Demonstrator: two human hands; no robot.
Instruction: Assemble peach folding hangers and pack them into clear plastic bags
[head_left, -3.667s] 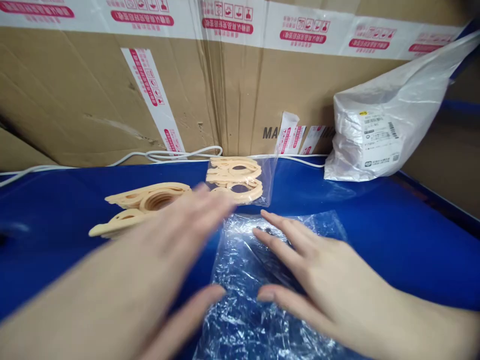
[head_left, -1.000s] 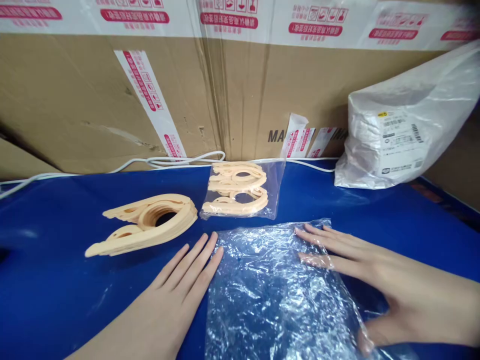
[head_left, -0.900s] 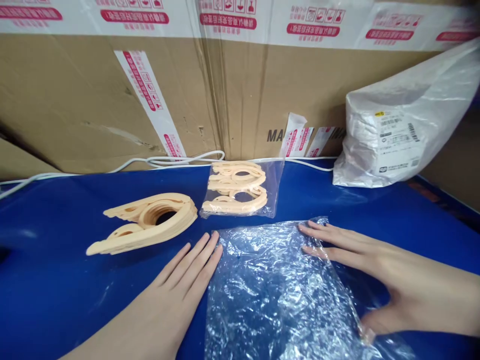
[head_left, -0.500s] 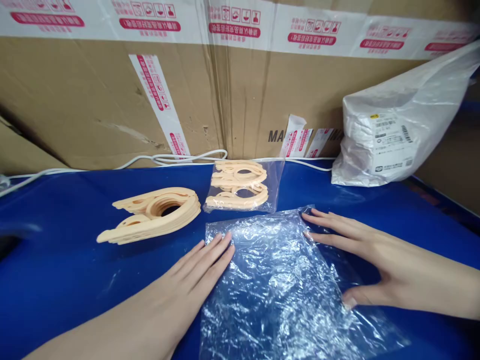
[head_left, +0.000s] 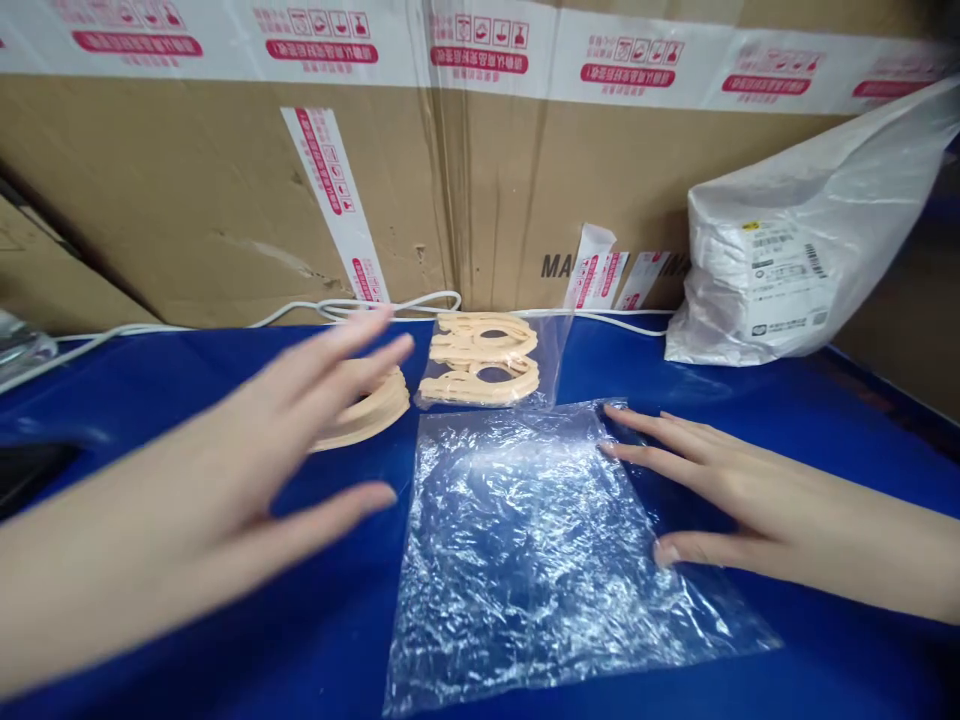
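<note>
A clear plastic bag (head_left: 517, 540) lies flat and crinkled on the blue tabletop. My right hand (head_left: 727, 490) rests along its right edge, fingers spread and fingertips touching the film. Off to the left, my left hand (head_left: 262, 450) is raised, slightly blurred, with thumb and fingers apart and nothing held. Behind it is a stack of beige curved pieces (head_left: 379, 412) with a rounded opening, mostly hidden by the hand. Similar beige pieces (head_left: 480, 385), in two groups, lie inside another clear bag (head_left: 553, 365) just beyond the flat one.
A large taped cardboard box (head_left: 510, 170) forms the back wall. White cable (head_left: 289, 315) runs along its base. At the back right stands a white plastic parcel (head_left: 720, 270) with a label. A dark object (head_left: 34, 475) sits at the left edge.
My left hand has lifted off the flat bag's left edge and moved left and up in front of the beige stack. My right hand stays at the bag's right edge.
</note>
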